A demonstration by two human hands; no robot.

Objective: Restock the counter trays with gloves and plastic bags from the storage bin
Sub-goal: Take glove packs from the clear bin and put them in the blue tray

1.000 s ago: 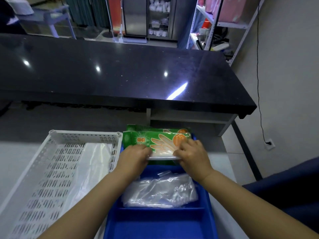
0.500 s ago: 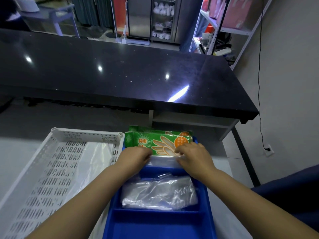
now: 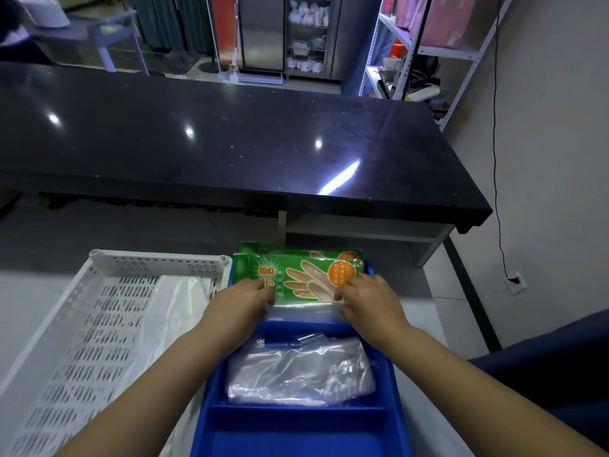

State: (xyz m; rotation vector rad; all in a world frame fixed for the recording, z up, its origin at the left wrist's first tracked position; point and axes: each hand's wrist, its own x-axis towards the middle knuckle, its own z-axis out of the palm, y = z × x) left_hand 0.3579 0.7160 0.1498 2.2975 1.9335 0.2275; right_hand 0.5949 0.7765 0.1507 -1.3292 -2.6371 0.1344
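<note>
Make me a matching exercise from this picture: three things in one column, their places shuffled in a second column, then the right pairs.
Things:
1. green printed plastic glove packet
2. crumpled clear plastic bags
3. white perforated plastic basket

Places:
A. left of the blue plastic tray
B. the tray's far end, near edge held by the left hand and right hand
C. the tray's middle compartment

Pairs: 1-B, 2-C, 3-A.

a glossy black counter (image 3: 230,143) fronts metal shelving (image 3: 425,51).
</note>
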